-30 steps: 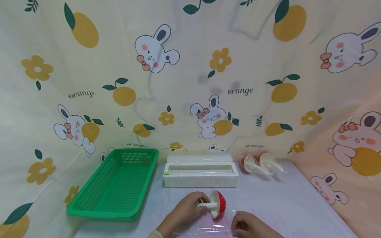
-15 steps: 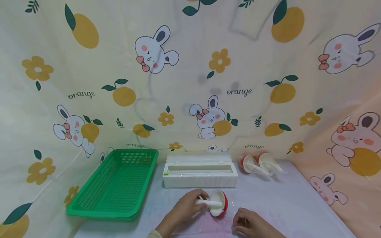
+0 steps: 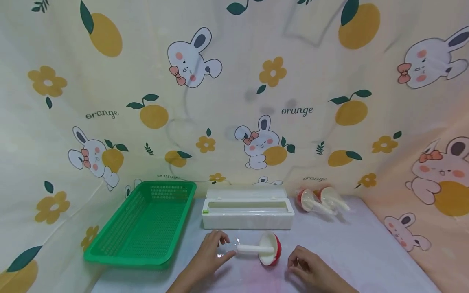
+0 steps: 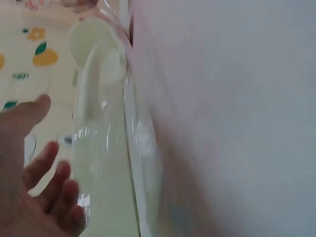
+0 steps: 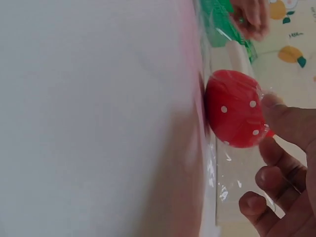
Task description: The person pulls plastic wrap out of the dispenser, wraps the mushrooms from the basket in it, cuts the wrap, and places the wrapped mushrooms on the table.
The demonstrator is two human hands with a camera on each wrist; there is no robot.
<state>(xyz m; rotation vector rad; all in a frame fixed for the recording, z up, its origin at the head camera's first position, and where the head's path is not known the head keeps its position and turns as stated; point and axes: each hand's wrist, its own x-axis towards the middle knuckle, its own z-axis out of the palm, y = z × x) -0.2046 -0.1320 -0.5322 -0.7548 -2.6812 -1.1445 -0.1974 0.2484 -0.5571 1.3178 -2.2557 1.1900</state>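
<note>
A white ladle [image 3: 266, 248] with a red, white-dotted outer bowl lies at the front middle of the table, its handle pointing left. Clear plastic film [image 3: 261, 274] with a pinkish tint is spread beneath it. My left hand [image 3: 209, 254] is just left of the handle end, thumb and fingers apart; a clear fold of film shows beside the fingertips. To the right of the bowl, my right hand [image 3: 309, 266] has loosely bent fingers. The right wrist view shows its thumb and forefinger apart beside the red bowl [image 5: 234, 108]. The ladle handle [image 4: 91, 84] also shows in the left wrist view.
Behind the ladle stands a white cling film box [image 3: 247, 221] with its lid up. A green basket [image 3: 128, 264] is at the left. Two wrapped ladles [image 3: 307, 200] lie at the back right, close to the printed curtain [image 3: 227, 97].
My left hand has let go of the ladle handle and drawn back to the left, its fingers spreading. The ladle's bowl has turned to show more of its inside. The right hand has barely moved.
</note>
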